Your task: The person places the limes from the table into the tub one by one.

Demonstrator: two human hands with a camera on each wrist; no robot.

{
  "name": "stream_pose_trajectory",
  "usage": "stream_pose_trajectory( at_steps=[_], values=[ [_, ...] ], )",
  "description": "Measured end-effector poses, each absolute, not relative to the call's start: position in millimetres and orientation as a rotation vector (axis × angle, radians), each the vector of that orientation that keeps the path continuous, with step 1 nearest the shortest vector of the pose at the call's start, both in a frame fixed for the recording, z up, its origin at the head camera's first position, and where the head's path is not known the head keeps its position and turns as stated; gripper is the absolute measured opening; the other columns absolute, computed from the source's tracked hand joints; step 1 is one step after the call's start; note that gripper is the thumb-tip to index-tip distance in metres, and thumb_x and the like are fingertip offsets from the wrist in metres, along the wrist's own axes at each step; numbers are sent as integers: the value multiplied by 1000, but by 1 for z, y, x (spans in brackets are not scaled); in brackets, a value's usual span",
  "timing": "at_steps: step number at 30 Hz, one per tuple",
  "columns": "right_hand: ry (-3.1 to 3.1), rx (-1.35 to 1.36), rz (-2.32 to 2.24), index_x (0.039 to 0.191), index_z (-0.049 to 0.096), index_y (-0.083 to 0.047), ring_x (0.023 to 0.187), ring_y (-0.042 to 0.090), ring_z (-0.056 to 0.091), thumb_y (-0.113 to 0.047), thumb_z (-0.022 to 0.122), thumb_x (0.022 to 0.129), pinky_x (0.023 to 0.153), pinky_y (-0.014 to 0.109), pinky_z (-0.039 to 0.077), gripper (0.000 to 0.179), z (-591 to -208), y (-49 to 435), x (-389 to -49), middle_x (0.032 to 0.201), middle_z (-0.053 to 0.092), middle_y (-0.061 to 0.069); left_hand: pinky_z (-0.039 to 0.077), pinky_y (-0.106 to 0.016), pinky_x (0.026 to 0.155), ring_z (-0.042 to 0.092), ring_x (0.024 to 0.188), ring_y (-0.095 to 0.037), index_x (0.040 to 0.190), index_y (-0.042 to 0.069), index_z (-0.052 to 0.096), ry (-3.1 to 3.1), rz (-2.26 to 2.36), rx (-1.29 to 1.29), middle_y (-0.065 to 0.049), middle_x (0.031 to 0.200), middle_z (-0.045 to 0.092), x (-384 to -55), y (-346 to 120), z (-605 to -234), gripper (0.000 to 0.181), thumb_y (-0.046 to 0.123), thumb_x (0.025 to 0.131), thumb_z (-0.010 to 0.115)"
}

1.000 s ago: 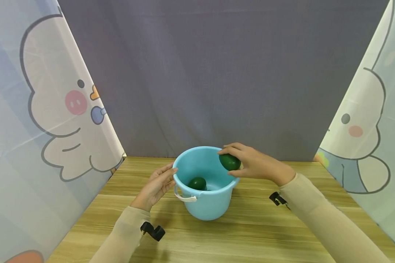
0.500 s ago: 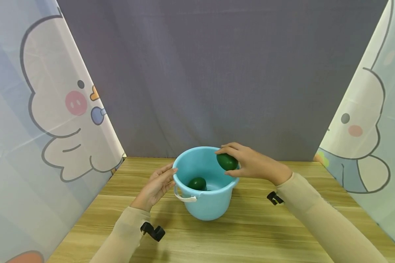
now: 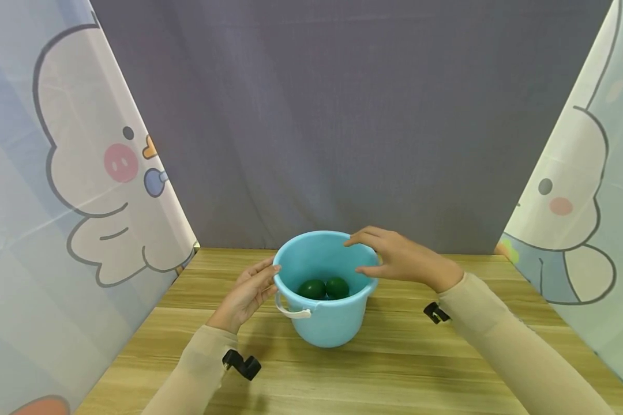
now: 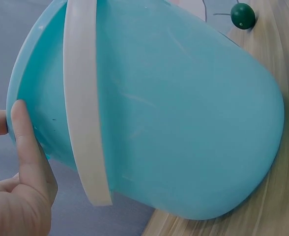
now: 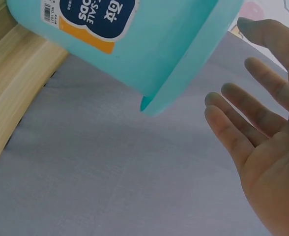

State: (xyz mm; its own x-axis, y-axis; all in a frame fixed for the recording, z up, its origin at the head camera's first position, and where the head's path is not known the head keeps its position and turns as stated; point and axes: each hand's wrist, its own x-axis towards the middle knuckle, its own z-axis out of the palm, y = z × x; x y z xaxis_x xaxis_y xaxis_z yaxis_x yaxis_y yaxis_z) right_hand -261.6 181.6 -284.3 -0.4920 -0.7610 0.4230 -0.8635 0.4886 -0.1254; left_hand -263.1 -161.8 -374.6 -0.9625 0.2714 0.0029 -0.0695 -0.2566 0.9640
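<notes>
A light blue bucket [image 3: 326, 325] stands on the wooden table, its white handle [image 3: 293, 312] hanging at the left. Inside lie two smooth dark green fruits that look like avocados: one avocado [image 3: 311, 289] on the left, the other avocado [image 3: 337, 287] beside it. My left hand [image 3: 245, 297] holds the bucket's left rim, thumb over the edge and fingers along the outside. The left wrist view shows a finger [image 4: 29, 147] just under the lip. Over the right rim hovers my right hand [image 3: 397, 259], thumb and fingers spread, holding nothing.
Another round green fruit [image 4: 243, 16] shows beyond the bucket in the left wrist view. A printed label [image 5: 98, 17] is on the bucket's far side. The grey curtain [image 3: 327, 127] hangs behind the wooden table [image 3: 342, 380], with cartoon curtains at both sides.
My right hand has let go of the avocado it held over the bucket. That avocado now lies inside next to the other one. The left hand stays at the rim.
</notes>
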Motion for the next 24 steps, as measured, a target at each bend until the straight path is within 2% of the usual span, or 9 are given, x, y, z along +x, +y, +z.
stream_pose_trajectory(
  at_steps=[6, 14, 24],
  values=[
    [-2409, 1375, 483, 126, 65, -7, 111, 28, 63, -18, 82, 86, 90, 39, 58, 45, -285, 188, -262, 126, 62, 6, 57, -15, 72, 63, 82, -7, 152, 0, 36, 1773, 2306, 252, -10, 113, 61, -264, -162, -375, 60, 15, 101, 63],
    [-2413, 1352, 478, 125, 66, -6, 108, 27, 64, -17, 81, 86, 88, 41, 58, 43, -284, 197, -261, 124, 63, 6, 57, -14, 71, 64, 82, -7, 153, 0, 35, 1776, 2299, 262, -10, 112, 62, -264, -162, -376, 60, 15, 101, 62],
    [-2380, 1322, 479, 122, 68, -5, 108, 18, 63, -15, 82, 86, 87, 39, 59, 40, -286, 210, -260, 120, 66, 7, 57, -14, 72, 64, 80, -6, 154, 1, 33, 1769, 2296, 267, -9, 112, 62, -265, -161, -376, 62, 15, 101, 62]
  ],
)
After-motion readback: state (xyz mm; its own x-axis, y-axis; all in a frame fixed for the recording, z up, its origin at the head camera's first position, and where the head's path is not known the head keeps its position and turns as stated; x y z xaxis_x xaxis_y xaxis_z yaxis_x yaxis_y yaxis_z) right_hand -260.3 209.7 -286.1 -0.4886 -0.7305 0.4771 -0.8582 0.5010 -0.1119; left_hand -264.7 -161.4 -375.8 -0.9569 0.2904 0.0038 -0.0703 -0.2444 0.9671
